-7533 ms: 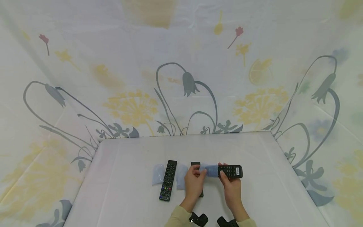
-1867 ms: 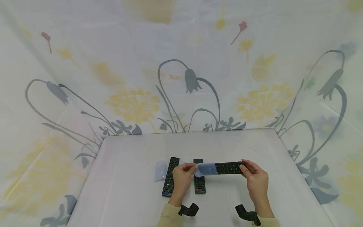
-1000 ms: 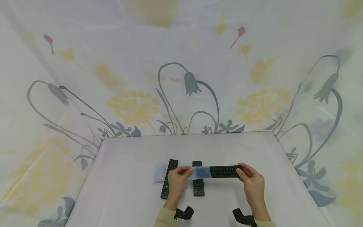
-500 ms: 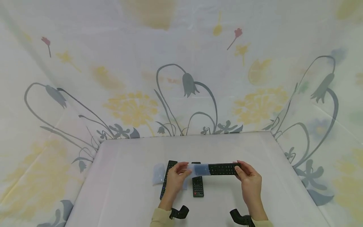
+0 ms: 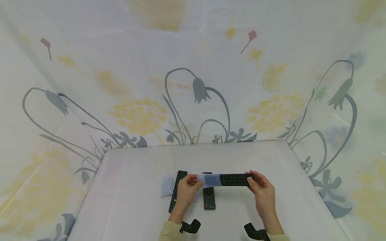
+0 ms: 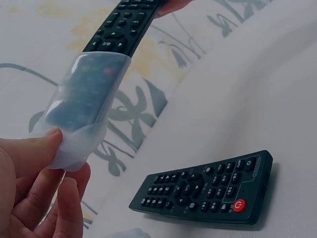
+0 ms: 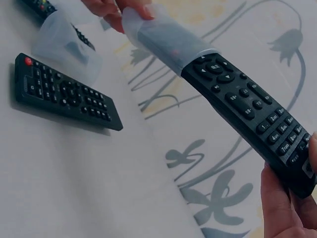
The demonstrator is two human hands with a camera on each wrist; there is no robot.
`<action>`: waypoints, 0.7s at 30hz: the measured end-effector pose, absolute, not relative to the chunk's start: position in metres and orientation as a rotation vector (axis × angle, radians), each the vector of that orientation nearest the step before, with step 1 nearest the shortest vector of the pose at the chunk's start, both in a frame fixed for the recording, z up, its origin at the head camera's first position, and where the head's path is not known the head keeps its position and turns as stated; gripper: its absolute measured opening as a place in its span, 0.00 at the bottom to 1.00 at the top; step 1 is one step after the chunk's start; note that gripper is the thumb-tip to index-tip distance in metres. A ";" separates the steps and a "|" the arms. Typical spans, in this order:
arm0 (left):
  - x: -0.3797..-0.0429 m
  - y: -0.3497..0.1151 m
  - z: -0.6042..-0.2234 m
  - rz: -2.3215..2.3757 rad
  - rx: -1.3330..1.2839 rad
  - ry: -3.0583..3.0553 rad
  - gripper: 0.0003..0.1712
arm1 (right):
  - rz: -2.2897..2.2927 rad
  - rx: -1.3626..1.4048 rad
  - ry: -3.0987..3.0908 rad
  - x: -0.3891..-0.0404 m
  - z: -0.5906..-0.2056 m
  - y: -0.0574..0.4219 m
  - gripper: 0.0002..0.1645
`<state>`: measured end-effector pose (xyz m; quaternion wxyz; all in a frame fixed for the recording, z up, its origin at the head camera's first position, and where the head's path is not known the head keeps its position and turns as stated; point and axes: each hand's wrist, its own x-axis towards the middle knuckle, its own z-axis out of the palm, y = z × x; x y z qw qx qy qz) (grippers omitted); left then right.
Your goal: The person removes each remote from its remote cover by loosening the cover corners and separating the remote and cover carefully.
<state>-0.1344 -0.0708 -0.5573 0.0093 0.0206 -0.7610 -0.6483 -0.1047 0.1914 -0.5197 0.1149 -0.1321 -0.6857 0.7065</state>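
Note:
My left hand (image 5: pixel 187 190) pinches the closed end of a translucent bluish plastic sleeve (image 6: pixel 89 89). That sleeve covers roughly the lower half of a black remote control (image 7: pixel 247 104), held level above the table. At the remote's other end, my right hand (image 5: pixel 263 192) grips it between thumb and fingers. Buttons show dimly through the plastic, and the sleeve's tip hangs loose past the remote in the left wrist view. Beneath lies a second black remote with a red button (image 6: pixel 203 193). Partly behind my left hand is a longer black remote (image 5: pixel 174 197).
One plastic sleeve (image 5: pixel 167 185) lies left of the longer remote on the white table (image 5: pixel 129 201). Another sleeve (image 7: pixel 69 47) lies between the two lying remotes. Flower-printed cloth (image 5: pixel 193 110) walls the table at the back and sides.
Since the oldest frame, my right hand has shifted from the remote's middle to its outer end. My left hand has moved left with the sleeve. Over the last second, both drift slightly left.

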 end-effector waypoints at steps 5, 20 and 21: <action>-0.132 -0.071 -0.555 -2.084 0.083 -2.333 0.14 | 2.093 -0.325 -2.057 -0.106 -0.522 0.191 0.30; -0.137 -0.076 -0.549 -1.968 0.113 -2.310 0.05 | 2.178 -0.433 -1.829 -0.107 -0.520 0.180 0.27; -0.138 -0.075 -0.547 -1.973 0.119 -2.295 0.05 | 2.169 -0.441 -1.822 -0.107 -0.520 0.179 0.26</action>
